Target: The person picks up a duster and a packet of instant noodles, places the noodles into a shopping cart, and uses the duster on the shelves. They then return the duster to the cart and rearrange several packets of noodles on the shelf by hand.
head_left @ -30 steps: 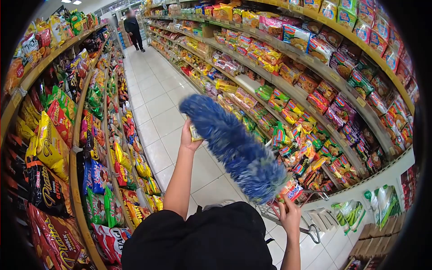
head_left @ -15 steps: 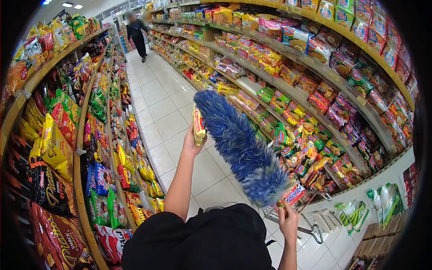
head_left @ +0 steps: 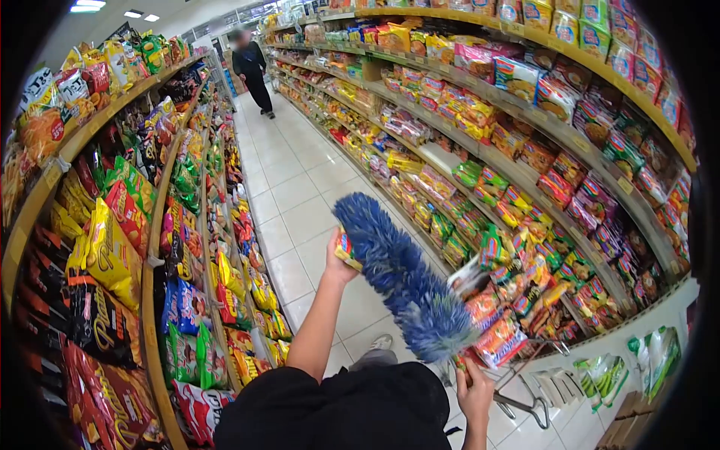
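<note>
Head view showed a shop aisle, and both hands of the person were busy in the lower middle of the frame. The left hand [head_left: 339,264] was raised at arm's length with its fingers closed around a small packet [head_left: 346,249], which it held just beside the top of the duster. The right hand [head_left: 475,391], low and right of centre, was clenched on the handle of a blue feather duster [head_left: 401,281]. The duster's head slanted up and left across the frame, towards the packet.

The lower part of the duster lay very near the noodle packets [head_left: 495,247] on the right shelf [head_left: 444,156], and some of these leaned forward over the edge. A wide sweep there could probably catch such a loose packet and throw it on the floor [head_left: 300,195] or into the cart [head_left: 525,401] at the lower right.

The packet in the left hand was gripped only at one side, so a knock from the duster could perhaps push it out.

The snack bags [head_left: 112,255] at the left were well apart, and another person [head_left: 255,71] stood far away in the upper left.
</note>
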Demonstrator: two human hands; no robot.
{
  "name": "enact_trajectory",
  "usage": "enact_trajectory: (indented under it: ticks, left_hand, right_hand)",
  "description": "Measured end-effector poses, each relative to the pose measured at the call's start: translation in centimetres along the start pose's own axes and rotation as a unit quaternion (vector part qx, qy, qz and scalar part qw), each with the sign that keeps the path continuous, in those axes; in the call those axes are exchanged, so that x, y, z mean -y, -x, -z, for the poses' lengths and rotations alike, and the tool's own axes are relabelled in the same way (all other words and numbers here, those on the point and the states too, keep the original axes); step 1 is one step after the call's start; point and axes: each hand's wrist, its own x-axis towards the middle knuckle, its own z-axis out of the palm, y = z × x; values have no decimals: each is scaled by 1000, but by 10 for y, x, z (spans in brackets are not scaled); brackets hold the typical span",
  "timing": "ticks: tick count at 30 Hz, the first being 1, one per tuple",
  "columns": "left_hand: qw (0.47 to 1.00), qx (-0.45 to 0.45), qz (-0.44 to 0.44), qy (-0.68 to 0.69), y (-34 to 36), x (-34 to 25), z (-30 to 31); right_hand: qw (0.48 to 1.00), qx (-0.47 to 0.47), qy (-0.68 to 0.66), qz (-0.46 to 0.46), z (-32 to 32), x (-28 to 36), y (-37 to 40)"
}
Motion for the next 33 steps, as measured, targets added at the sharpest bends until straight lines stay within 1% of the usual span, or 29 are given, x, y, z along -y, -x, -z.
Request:
enact_trajectory:
  ticks: [1, 4, 5, 6, 8, 9, 10, 11, 12, 14, 15, 16, 17, 19, 21, 22, 23, 25, 28, 29, 31, 32, 33]
  left_hand:
    - [1000, -22, 2, 10, -8, -1, 7]
    - [999, 12, -34, -36, -34, -8, 23]
    - [1000, 4, 21, 17, -43, -14, 25]
    - [992, 74, 94, 47, -57, -21, 41]
    - [990, 44, 130, 25, -81, -38, 50]
    - [998, -16, 67, -9, -92, -49, 54]
    - [996, -70, 15, -44, -106, -55, 54]
    - [994, -102, 34, -7, -113, -73, 53]
    - [999, 1, 41, 3, -134, -86, 64]
    - [998, 34, 55, 1, -154, -109, 87]
    - [996, 43, 79, -13, -165, -120, 116]
    - [998, 10, 65, -23, -162, -123, 106]
    - [998, -21, 43, -38, -159, -132, 94]
    - [997, -31, 73, -15, -174, -147, 135]
    - [991, -83, 100, -24, -187, -153, 150]
    - [991, -84, 99, -21, -194, -155, 155]
    - [992, -88, 94, -17, -200, -155, 162]
    - [988, -75, 135, -11, -220, -155, 173]
    - [976, 16, 219, 15, -245, -150, 166]
    - [978, -12, 209, 12, -258, -146, 153]
    - [979, -78, 189, 1, -280, -139, 135]
    - [978, -83, 193, -3, -297, -138, 139]
    - [977, -87, 196, -8, -320, -138, 148]
  right_hand:
    - [1000, 2, 7, 9, 2, 8, -7]
    - [996, 49, -15, -71, -3, 25, -31]
    - [1000, -16, 21, 3, -16, 23, -43]
    - [999, 3, 46, -10, -20, 27, -56]
    - [994, 39, 93, -39, -26, 49, -91]
    - [994, 74, 68, -52, -31, 51, -113]
    - [995, 55, 72, -46, -41, 55, -131]
    - [994, 52, 88, -41, -56, 50, -146]
    - [996, 30, 82, -4, -69, 52, -168]
    - [985, 55, 153, -65, -82, 73, -206]
    - [985, 60, 155, -48, -89, 76, -226]
    - [978, 82, 183, -54, -99, 74, -240]
    - [983, 93, 148, -65, -102, 83, -258]
    - [982, 123, 95, -108, -116, 89, -282]
    - [974, 156, 106, -128, -134, 94, -292]
    - [969, 175, 112, -133, -138, 90, -296]
    - [973, 169, 96, -123, -140, 84, -297]
    - [980, 164, 61, -90, -145, 72, -300]
    - [982, 121, 68, -130, -153, 60, -318]
    - [976, 124, 85, -155, -149, 70, -332]
    - [971, 144, 73, -177, -147, 65, -355]
    - [968, 155, 60, -190, -150, 62, -363]
    - [963, 160, 9, -216, -145, 52, -370]
